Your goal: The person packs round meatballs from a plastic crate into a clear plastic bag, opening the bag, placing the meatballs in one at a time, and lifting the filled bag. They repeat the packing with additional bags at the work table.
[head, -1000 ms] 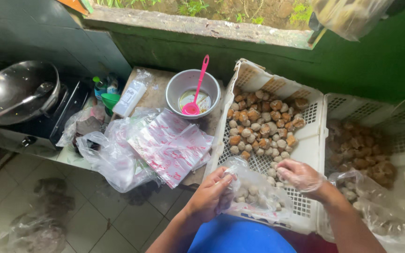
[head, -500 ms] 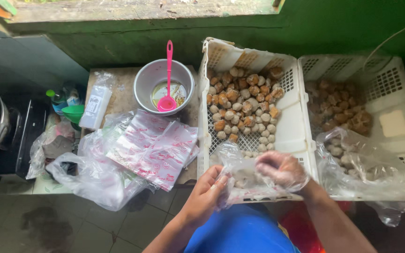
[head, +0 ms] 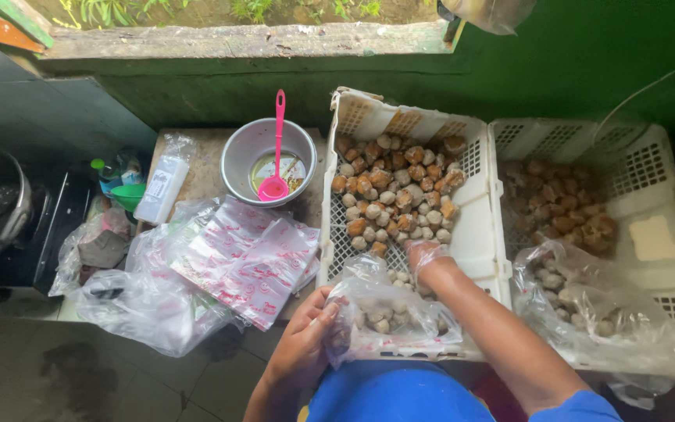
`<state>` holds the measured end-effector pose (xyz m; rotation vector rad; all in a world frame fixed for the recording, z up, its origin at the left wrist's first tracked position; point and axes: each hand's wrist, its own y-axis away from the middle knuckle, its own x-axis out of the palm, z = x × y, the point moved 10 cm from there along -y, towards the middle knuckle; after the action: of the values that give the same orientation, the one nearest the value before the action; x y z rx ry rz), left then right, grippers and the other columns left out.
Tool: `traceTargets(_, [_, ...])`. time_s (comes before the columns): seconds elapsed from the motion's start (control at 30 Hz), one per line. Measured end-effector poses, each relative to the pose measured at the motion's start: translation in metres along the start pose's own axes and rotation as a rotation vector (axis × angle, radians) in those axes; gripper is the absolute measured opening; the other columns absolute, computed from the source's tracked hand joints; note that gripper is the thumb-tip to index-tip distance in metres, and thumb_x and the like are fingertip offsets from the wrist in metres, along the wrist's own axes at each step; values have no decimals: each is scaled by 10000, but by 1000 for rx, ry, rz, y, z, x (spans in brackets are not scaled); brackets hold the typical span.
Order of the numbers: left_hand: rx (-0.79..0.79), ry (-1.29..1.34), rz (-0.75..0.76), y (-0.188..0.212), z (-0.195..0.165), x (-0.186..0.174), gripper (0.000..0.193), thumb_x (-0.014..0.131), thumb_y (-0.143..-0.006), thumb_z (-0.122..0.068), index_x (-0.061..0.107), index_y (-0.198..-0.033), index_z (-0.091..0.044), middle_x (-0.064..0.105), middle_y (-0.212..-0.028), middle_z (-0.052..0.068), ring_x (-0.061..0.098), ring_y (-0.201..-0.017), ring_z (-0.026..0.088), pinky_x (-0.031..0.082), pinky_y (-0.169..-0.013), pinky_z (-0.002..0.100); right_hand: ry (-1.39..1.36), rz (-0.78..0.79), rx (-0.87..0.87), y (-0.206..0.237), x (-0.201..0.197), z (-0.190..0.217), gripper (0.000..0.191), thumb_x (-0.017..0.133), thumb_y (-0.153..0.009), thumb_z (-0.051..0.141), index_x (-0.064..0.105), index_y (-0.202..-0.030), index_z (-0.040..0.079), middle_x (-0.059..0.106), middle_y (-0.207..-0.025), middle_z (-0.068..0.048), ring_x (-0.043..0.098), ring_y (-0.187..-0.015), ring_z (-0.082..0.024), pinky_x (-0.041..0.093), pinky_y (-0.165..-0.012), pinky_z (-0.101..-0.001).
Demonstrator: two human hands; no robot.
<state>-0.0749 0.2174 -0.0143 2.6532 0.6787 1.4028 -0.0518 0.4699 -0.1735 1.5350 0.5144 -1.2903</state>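
A: Where are the hands?

B: The left hand (head: 302, 340) is pinched shut on the near-left edge of a clear plastic bag (head: 392, 312), holding its mouth up at the near rim of the white crate (head: 478, 234). The bag already has several pale balls lying in its bottom.

A: And the other?

B: The right hand (head: 425, 256), in a thin clear glove, reaches over the open bag into the crate. Its fingers curl down against the near edge of the heap of fried balls (head: 392, 191); whether they are closed on any I cannot tell, as the glove and the heap hide the fingertips.

A: So which way does the heap lie from the bag?

B: Straight beyond it, toward the far wall. The right hand sits between the two, touching the heap, with the bag's mouth just under the wrist. The left hand is the farther one; it only holds the bag.

A: What else is about?

B: To the right, a second crate (head: 650, 172) with darker balls and another filled bag (head: 587, 305) resting on its near part. To the left on the desk (head: 197, 144), a metal bowl (head: 248, 148) with a pink ladle (head: 277, 148) standing in it, and a stack of printed bags (head: 244, 262) near the desk's front edge.
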Motion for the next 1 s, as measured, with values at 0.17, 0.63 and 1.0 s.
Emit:
traceTargets(0.17, [28,-10,-63,2,-2,-4,290,526,-1037,-172,505,-1270,0,609,-906,45,522,-668,82,431,-596,248,-75,-268,-201,13,-43,2,213,519,-958,103,629,-1139,78,711,-1050,-165,704,-989,-349,589,-879,-432])
traceTargets(0.63, [-7,-31,-86,-1,-7,7,360,499,-980,-185,484,-1302,-25,681,-1109,103,702,-951,163,578,-866,330,-868,-145,-794,179,-127,98,407,704,-912,167,632,-1259,-33,694,-1157,-169,722,-932,-191,632,-773,-289])
traceTargets(1.0, [-5,-67,64,-5,-1,0,262,516,-1062,-187,502,-1288,-54,584,-899,12,516,-709,82,430,-626,243,-527,-364,-34,-9,-109,37,446,723,-867,283,654,-1248,63,726,-1117,-160,720,-993,-298,572,-900,-412])
